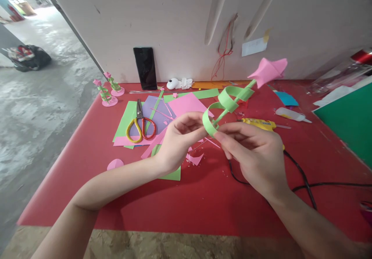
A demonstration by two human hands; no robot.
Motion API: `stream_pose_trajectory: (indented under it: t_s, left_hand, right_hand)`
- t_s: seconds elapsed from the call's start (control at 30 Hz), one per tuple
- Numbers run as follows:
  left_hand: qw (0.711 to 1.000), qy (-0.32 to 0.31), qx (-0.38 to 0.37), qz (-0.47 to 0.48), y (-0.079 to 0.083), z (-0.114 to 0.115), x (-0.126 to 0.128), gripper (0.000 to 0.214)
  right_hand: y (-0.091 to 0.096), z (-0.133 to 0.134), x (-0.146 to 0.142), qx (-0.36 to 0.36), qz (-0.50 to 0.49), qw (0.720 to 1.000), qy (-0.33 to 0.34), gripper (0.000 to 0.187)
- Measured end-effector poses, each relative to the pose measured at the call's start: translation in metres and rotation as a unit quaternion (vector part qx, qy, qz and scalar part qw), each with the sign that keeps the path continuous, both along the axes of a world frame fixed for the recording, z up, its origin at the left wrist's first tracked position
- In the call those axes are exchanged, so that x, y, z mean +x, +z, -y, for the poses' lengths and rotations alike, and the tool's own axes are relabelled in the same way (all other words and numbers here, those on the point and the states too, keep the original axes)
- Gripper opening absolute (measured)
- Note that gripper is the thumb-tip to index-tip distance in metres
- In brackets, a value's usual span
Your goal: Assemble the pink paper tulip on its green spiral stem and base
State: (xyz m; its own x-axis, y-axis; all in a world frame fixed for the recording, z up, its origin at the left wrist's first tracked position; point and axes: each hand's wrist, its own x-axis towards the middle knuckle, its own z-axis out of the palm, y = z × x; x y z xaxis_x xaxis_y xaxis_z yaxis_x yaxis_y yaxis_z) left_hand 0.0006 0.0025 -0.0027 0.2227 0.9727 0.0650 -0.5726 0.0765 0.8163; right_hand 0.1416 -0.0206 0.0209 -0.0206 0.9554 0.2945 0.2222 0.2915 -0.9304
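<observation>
A paper flower [228, 100] with a pink folded bloom, a thin green stem and curled green strips is held up over the table, tilted to the upper right. My left hand [181, 140] pinches the green strip loop at the stem's lower end from the left. On the other side, my right hand [252, 154] has thumb and fingers closed on the same lower end. Fingertips hide the very bottom of the stem. Below the hands lie pink paper scraps [195, 159] and a sheet of pink paper [188, 106].
Scissors [141, 121] rest on coloured sheets at left. Two finished paper flowers [107, 101] on pink discs stand at the far left edge. A phone [145, 69] leans on the wall. A yellow glue gun [258, 124] with a black cord [302, 177] lies at right, near a small bottle [292, 114].
</observation>
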Motion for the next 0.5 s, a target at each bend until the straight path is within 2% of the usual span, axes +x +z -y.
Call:
stream_pose_trajectory:
  t_s: [0.23,0.5]
  left_hand:
    - [1.0,-0.008,-0.014,-0.026,0.0009,0.0009,0.0001,0.007]
    - [0.997,-0.044,0.055,-0.026,-0.0009,0.0007,-0.0009,0.006]
  right_hand:
    - [0.0011,0.0,0.0001,-0.013,-0.003,1.0,0.009,0.021]
    - [-0.0016,-0.0009,0.0047,0.007,-0.013,1.0,-0.005,0.015]
